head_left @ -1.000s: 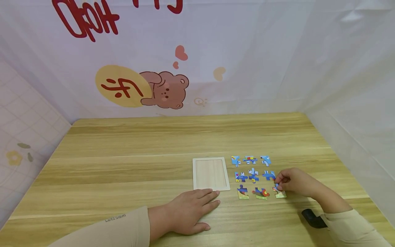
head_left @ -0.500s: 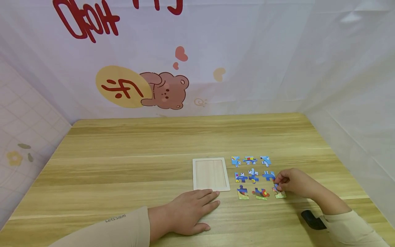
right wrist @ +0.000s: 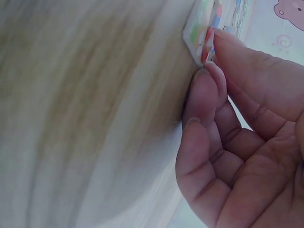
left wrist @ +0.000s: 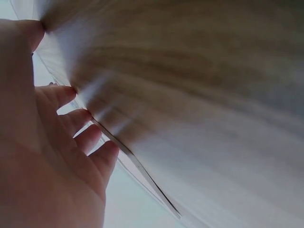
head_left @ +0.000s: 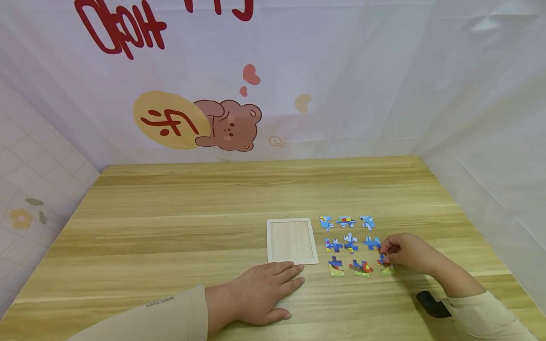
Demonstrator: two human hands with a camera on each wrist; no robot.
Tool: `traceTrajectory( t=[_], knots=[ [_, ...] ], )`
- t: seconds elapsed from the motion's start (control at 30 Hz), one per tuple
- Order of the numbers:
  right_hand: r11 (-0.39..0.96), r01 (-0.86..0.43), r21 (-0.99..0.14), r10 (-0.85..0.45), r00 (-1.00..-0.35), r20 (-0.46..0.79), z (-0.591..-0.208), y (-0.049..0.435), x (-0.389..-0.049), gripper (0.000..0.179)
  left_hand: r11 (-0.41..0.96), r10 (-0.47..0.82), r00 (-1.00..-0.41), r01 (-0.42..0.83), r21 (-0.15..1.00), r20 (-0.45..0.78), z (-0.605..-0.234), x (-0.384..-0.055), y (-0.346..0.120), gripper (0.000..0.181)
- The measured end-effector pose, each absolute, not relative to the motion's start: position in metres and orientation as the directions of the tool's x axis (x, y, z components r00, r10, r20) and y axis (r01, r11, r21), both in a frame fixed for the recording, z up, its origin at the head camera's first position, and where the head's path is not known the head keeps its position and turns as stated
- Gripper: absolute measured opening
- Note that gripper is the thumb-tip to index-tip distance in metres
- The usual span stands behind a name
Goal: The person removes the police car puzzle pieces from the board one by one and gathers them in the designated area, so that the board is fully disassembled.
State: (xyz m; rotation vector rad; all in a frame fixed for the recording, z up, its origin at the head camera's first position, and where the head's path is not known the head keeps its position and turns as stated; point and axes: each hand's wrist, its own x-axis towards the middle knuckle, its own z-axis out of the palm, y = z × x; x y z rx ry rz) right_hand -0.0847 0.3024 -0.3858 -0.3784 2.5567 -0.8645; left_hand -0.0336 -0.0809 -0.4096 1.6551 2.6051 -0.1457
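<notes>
A pale wooden puzzle frame (head_left: 270, 241) lies flat on the table. My left hand (head_left: 262, 293) rests on the table with its fingers extended, the fingertips at the frame's near edge. In the left wrist view, the fingers of my left hand (left wrist: 61, 128) are spread along that edge. To the right of the frame, several colourful jigsaw pieces lie in loose rows, among them a blue middle piece (head_left: 351, 244). With thumb and fingers, my right hand (head_left: 409, 253) pinches the near right jigsaw piece (head_left: 387, 271), partly covering it. The right wrist view shows my thumb on this jigsaw piece (right wrist: 207, 42).
The wooden table (head_left: 170, 213) reaches back to a white curtain (head_left: 362, 71) printed with a bear. More white cloth (head_left: 503, 166) hangs along the right side. A black object (head_left: 432, 304) shows beside the right sleeve.
The near right jigsaw piece shows more red now, as if slightly turned or tilted under my right fingers. Both hands otherwise stay in place.
</notes>
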Motion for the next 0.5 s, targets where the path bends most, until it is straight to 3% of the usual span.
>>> traceTrajectory(
  t=[0.5],
  knots=[
    [0.805,-0.113,-0.583,-0.312,-0.915,-0.254,-0.3797,0.2981,-0.0824,0.007,0.432,0.896,-0.430,0.902,-0.003,-0.106,-0.4069,-0.0361,-0.0793,0.066]
  ],
)
